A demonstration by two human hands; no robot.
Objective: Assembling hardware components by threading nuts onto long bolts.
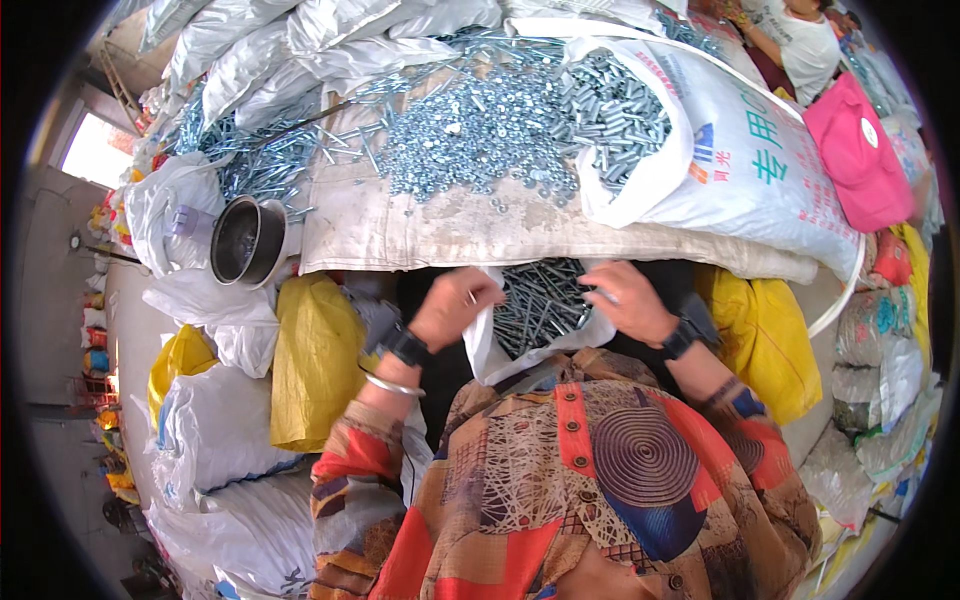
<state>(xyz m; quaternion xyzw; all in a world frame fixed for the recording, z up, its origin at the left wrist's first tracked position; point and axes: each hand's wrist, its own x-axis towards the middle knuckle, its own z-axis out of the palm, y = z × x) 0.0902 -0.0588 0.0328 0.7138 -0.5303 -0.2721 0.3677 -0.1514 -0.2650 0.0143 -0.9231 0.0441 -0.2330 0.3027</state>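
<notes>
A white woven bag [487, 352] filled with dark metal bolts [540, 308] rests open in my lap. At its left rim is my left hand [458, 306], fingers curled and blurred; whatever they may hold cannot be made out. On the opposite rim, my right hand [632, 302] has its thumb and fingers pinched together above the bolts, its contents too small to name. Beyond the hands, a heap of small shiny nuts [465, 130] spreads over a cloth-covered table [400, 235]. Silvery cylindrical sleeves [615, 115] spill from a large white sack [735, 160] lying on its side.
A dark round pan [247, 242] stands at the table's left edge, near long thin rods [265, 160]. Yellow sacks [315, 365] hang on both sides of me. White sacks [225, 430] crowd the left. A pink cloth item [860, 155] and another person [790, 45] are far right.
</notes>
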